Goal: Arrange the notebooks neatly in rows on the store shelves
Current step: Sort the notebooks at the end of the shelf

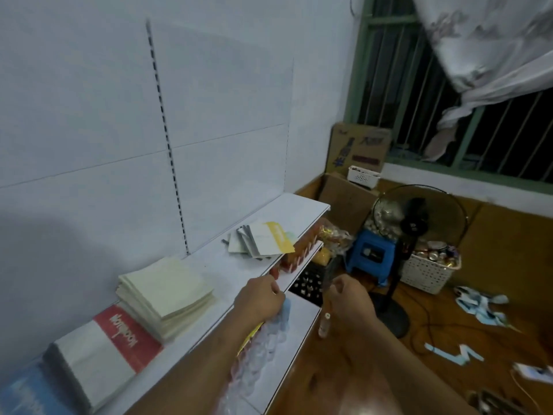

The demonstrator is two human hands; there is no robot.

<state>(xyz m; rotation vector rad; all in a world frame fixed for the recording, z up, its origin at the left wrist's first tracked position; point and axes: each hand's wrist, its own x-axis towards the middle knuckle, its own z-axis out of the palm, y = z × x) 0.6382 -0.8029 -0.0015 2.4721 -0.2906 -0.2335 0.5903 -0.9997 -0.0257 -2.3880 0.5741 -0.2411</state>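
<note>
On the white top shelf [215, 265] lie several piles of notebooks. A fanned, untidy pile with a yellow-striped cover [263, 242] sits at the far right end. A squared stack of pale green notebooks [166, 295] lies in the middle. Nearer me are a red-and-white notebook stack [104, 348] and a blue one [24, 396]. My left hand [260, 299] hovers at the shelf's front edge, fingers loosely curled, holding nothing. My right hand [348, 298] hangs beside it over the floor, also loosely curled and empty.
A lower shelf [299, 322] holds plastic-wrapped goods and red packets. Beyond stand a blue stool [369, 253], a black floor fan [416, 223], a white basket of cans [429, 272] and cardboard boxes [359, 151]. Paper scraps litter the wooden floor.
</note>
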